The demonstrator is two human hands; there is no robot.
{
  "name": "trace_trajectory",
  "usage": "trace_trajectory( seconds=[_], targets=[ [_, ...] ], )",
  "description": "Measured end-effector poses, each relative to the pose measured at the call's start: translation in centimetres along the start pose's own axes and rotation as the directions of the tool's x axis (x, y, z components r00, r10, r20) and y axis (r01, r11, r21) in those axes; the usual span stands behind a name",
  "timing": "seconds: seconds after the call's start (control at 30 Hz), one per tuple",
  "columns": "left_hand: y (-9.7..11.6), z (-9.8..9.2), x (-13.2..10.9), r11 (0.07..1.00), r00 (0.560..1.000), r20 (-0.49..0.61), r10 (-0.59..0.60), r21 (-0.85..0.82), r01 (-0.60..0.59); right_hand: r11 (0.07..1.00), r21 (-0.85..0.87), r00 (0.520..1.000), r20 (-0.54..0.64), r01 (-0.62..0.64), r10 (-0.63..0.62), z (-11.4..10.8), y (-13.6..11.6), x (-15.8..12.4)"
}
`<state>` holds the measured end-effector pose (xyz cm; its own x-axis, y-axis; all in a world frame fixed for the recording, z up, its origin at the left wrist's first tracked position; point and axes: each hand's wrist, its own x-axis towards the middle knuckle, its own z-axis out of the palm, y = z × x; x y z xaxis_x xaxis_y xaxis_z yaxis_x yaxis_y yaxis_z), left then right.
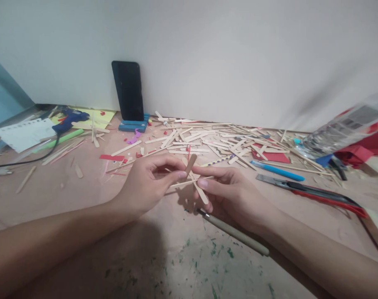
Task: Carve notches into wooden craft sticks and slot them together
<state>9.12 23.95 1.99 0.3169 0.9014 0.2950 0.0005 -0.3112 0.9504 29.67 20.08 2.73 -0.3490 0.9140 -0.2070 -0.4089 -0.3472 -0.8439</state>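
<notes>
Between my two hands is a small crossed assembly of craft sticks (202,195), held a little above the table. One stick in it, a brown stick (190,165), stands tilted at the fingertips of my left hand (153,178). My left thumb and fingers pinch the assembly from the left. From the other side, my right hand (235,193) grips it between thumb and index finger, with the remaining fingers curled below. Under my right hand lies a grey-handled pen-like tool (235,234) with a dark metal tip.
Loose craft sticks (204,139) are heaped along the wall. A phone (128,91) leans on a blue stand (133,124). At right lie a blue pen (278,170), a utility knife (313,193) and a plastic bottle (341,124). A dark blue glue gun (70,119) with its cord sits left.
</notes>
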Motion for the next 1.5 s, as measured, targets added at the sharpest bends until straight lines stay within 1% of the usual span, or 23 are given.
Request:
trace_trajectory(
  seconds=[0.27,0.47,0.67,0.8,0.93,1.03,1.1,1.23,1.5],
  targets=[
    [-0.2,0.0,-0.4,0.994,0.997,-0.033,0.073,0.088,-0.070,0.999,-0.040,0.998,-0.052,0.019,-0.021,0.3,0.2,-0.1],
    [0.0,0.1,-0.6,0.985,0.995,-0.023,0.100,0.144,-0.095,0.998,-0.060,0.999,-0.041,0.000,-0.003,0.2,0.2,-0.1],
    [0.1,-0.1,-0.4,0.989,0.997,-0.004,0.074,0.130,-0.073,0.998,-0.048,0.999,-0.007,-0.033,0.033,0.2,0.0,-0.1],
    [-0.2,-0.2,-0.4,0.991,0.999,0.009,0.049,0.120,-0.050,0.994,-0.095,0.999,-0.019,-0.051,0.050,0.1,-0.2,-0.1],
    [-0.1,-0.1,-0.2,0.998,1.000,0.018,0.013,0.066,-0.014,0.990,-0.129,0.999,-0.012,-0.052,0.051,0.2,-0.4,-0.1],
    [0.1,-0.1,0.1,1.000,0.998,0.053,-0.024,-0.017,0.025,0.995,-0.077,0.998,-0.003,-0.063,0.063,0.5,-0.6,0.0],
    [0.2,-0.1,0.2,0.997,0.998,0.052,-0.037,-0.060,0.040,0.997,-0.045,0.998,-0.012,-0.070,0.069,0.6,-0.8,0.1],
    [0.2,0.0,0.3,0.998,0.999,0.023,-0.026,-0.059,0.027,0.996,-0.048,0.997,-0.012,-0.078,0.077,0.5,-0.9,0.0],
    [0.0,-0.2,0.5,1.000,0.999,0.037,0.003,-0.023,-0.002,0.996,-0.063,0.998,0.022,-0.061,0.062,0.6,-0.7,-0.3]
  ],
)
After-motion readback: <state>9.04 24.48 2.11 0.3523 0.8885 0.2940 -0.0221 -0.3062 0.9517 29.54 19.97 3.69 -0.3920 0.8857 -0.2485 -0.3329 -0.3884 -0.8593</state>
